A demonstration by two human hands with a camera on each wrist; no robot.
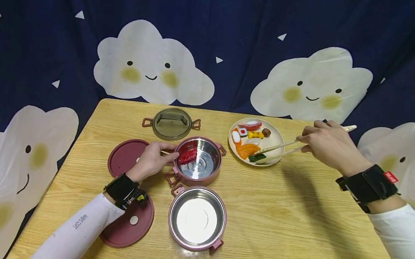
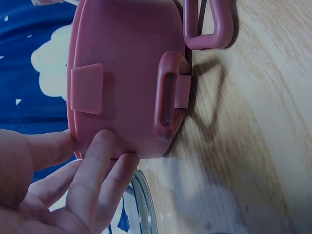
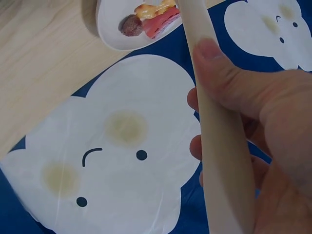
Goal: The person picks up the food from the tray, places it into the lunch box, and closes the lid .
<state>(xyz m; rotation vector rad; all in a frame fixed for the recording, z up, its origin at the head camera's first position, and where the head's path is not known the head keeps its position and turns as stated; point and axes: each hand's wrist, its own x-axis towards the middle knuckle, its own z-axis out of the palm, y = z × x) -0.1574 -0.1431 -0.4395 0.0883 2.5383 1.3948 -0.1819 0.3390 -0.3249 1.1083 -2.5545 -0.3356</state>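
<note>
My left hand holds the left side of a pink pot with a steel lining, thumb and fingers at its rim and outer wall. Inside that pot lies a red toy food piece. My right hand grips pale tongs, whose broad handle fills much of the right wrist view. Their two arms reach left over a cream plate, tips apart beside a dark green food piece and an orange slice. Several other toy foods, among them a brown ball, share the plate.
A second steel-lined pot stands in front of the first. Two dark red lids lie to the left, partly under my left arm. Behind the pots sits a brown see-through lid. A dark blue cloud-print curtain borders the wooden table.
</note>
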